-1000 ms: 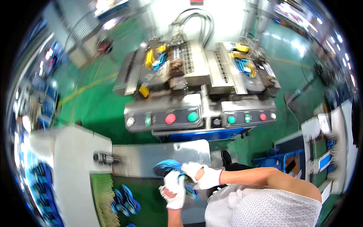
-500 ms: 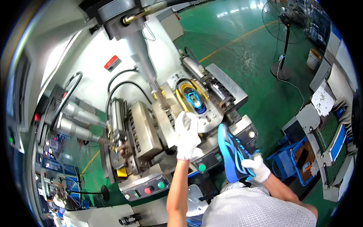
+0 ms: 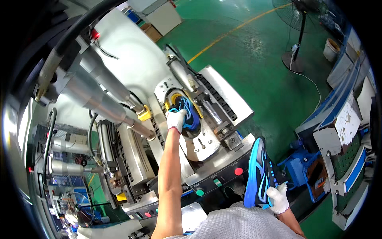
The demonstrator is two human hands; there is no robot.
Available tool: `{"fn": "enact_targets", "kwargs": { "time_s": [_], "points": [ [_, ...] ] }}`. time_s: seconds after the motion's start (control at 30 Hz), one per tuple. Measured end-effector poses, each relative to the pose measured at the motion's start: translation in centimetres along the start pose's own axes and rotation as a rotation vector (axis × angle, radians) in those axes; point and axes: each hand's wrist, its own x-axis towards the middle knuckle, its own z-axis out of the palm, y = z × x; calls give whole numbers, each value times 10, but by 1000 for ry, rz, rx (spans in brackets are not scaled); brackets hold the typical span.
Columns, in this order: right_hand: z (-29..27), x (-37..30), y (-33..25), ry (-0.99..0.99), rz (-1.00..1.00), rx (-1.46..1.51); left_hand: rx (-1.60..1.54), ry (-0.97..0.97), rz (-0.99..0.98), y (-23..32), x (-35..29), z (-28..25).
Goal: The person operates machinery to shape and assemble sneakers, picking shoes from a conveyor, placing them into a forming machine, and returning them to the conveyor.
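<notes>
My left hand [image 3: 176,119], in a white glove, reaches into the machine's fixture with its fingers closed on the near-left side of a black and blue sports shoe [image 3: 191,120]. That shoe lies tilted in an oval pocket lined with yellow pads [image 3: 175,96]; the glove covers part of it. My right hand [image 3: 279,198], also gloved, grips a second blue and black sports shoe [image 3: 258,175] near its lower end. This one is upright in front of my right side, its blue sole edge facing left, apart from the machine.
Metal cylinders [image 3: 99,91] lean over the fixture from the left. Buttons sit on the machine's front panel [image 3: 219,179]. A second pressing station [image 3: 133,151] stands left. To the right are a blue crate [image 3: 296,171], a rack [image 3: 342,171] and a standing fan [image 3: 292,59].
My left hand has moved forward onto the shoe in the fixture, which now shows more of its side. My right hand still holds the other shoe. The whole view has shifted.
</notes>
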Motion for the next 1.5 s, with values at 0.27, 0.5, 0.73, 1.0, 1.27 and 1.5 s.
{"fn": "enact_targets", "kwargs": {
  "time_s": [0.27, 0.5, 0.73, 1.0, 1.27, 1.5],
  "points": [
    [51, 60, 6, -244, -605, -952, -204, 79, 249, -21, -156, -134],
    [255, 236, 2, -549, -85, -646, -379, -30, -11, -134, -333, -217],
    [313, 355, 132, -3, -556, -1572, 123, 190, -607, -274, -490, -213],
    [324, 353, 122, -122, -583, -1689, 38, 717, -1060, -413, -546, -91],
    [258, 126, 131, -585, -1002, -938, -103, 718, -1058, -392, -535, -99],
    [138, 89, 290, -1042, -1508, -2060, -36, 587, -918, -428, -563, -90]
  ]
}}
